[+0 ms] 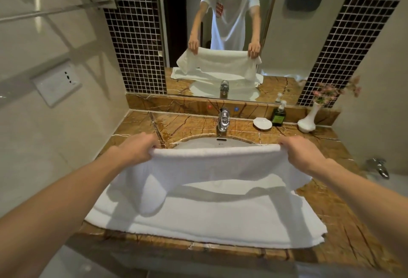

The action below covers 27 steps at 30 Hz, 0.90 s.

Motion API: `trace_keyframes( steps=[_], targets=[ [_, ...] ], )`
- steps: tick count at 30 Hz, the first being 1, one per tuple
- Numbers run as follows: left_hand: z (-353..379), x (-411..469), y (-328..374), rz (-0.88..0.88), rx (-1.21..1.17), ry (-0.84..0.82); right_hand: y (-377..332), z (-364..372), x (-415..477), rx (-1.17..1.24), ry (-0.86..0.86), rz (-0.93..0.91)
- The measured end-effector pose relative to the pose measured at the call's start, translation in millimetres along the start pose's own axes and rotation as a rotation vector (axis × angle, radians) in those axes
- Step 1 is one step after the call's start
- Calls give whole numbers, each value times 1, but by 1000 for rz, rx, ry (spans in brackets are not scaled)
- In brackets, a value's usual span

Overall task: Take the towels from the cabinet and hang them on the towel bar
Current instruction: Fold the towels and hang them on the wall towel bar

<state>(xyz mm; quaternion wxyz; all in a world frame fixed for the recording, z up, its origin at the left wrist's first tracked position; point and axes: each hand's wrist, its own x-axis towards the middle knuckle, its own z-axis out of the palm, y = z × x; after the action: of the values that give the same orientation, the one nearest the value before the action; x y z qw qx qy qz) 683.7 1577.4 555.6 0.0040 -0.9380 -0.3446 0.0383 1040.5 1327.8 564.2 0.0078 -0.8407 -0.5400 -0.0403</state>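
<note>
A white towel (216,163) is stretched between my hands above the sink, its ends hanging down. My left hand (138,148) grips its left top corner and my right hand (301,150) grips the right top corner. Under it a second white towel (220,220) lies flat across the brown marble counter (344,229) and covers the front of the basin (198,143). A chrome towel bar (55,11) runs along the left wall, high up. The cabinet is out of view.
A chrome faucet (223,121) stands behind the basin. A white soap dish (262,123), a dark pump bottle (279,116) and a white vase with pink flowers (308,118) sit at the back right. A mirror (287,34) faces me; a wall socket (58,83) is on the left.
</note>
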Motion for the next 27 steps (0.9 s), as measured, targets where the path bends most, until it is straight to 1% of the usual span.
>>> trace_keyframes(
  steps=[2, 6, 10, 12, 15, 18, 22, 25, 27],
  targets=[
    [5, 0, -4, -43, 75, -1, -2, 5, 0, -3, 14, -19],
    [7, 0, 3, -104, 273, 75, -7, 13, -1, -76, 18, -49],
    [15, -2, 11, -192, 368, 112, -3, 19, -8, -178, 48, -81],
    [24, -6, 14, -215, 404, 92, 4, 27, -13, -245, 16, -93],
    [51, -16, 23, -150, 411, 26, 11, 43, -24, -290, -58, -132],
    [81, -27, 29, -32, 443, -30, 15, 58, -40, -307, -121, -179],
    [100, -44, 28, 117, 343, -162, 21, 77, -65, -319, -245, -241],
    [106, -55, 22, 151, 211, -230, 21, 89, -79, -344, -311, -279],
    [107, -61, 18, 151, 225, -261, 19, 94, -85, -365, -349, -299]
  ],
)
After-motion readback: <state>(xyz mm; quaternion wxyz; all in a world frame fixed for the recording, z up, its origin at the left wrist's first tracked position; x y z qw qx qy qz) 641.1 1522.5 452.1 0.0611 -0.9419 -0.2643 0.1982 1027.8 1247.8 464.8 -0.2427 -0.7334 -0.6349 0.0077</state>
